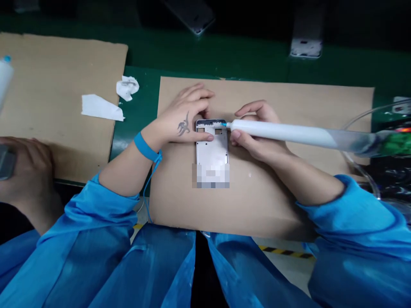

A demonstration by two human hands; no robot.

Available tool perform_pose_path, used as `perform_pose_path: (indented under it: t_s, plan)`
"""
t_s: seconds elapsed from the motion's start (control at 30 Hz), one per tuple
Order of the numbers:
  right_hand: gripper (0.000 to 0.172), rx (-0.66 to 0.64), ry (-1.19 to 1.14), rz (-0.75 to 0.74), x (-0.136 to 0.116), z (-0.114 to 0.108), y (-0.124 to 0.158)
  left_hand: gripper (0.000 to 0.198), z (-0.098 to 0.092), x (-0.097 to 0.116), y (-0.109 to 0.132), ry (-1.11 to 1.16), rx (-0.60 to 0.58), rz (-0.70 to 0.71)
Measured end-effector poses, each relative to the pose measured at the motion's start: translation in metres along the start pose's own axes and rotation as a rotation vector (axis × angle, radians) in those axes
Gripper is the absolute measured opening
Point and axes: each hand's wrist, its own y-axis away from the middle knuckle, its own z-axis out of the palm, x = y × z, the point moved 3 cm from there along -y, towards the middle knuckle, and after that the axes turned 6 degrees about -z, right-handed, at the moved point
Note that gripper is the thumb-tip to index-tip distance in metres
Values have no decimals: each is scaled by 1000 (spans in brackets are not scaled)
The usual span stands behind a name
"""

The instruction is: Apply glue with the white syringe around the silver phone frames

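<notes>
Metal phone frame [212, 147], light, stiff, best held by its edges, lies on a cardboard sheet [289, 98], pinned by the open left hand [184, 117], the right hand [257, 145] clamped around a white dispensing syringe [279, 131] at its top edge.

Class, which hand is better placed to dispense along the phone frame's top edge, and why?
Right, probably. The right hand holds the white dispensing syringe, its blue tip at the top edge of the metal phone frame. The left hand only pins the frame, holding no tool.
</notes>
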Motion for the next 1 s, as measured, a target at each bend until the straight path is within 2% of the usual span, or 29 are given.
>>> perform_pose_path:
  t_s: [0.13,0.3,0.53,0.67,0.87,1.0]
  plan:
    - [48,19,87,25,2,-4,-1,61,0,7,0,73,-4,-25]
    - [44,22,158,3,0,-3,-2,60,2,17,2,137,-13,-68]
    - [39,-14,195,29,-2,-1,-3,46,3,13,3,83,3,-10]
    - [36,-22,208,16,-3,-1,-4,49,5,11,4,14,-4,20]
    - [36,-6,190,34,-3,0,-4,45,3,12,4,81,0,-9]
    - [37,-6,203,22,-1,1,-5,48,3,12,4,47,-4,0]
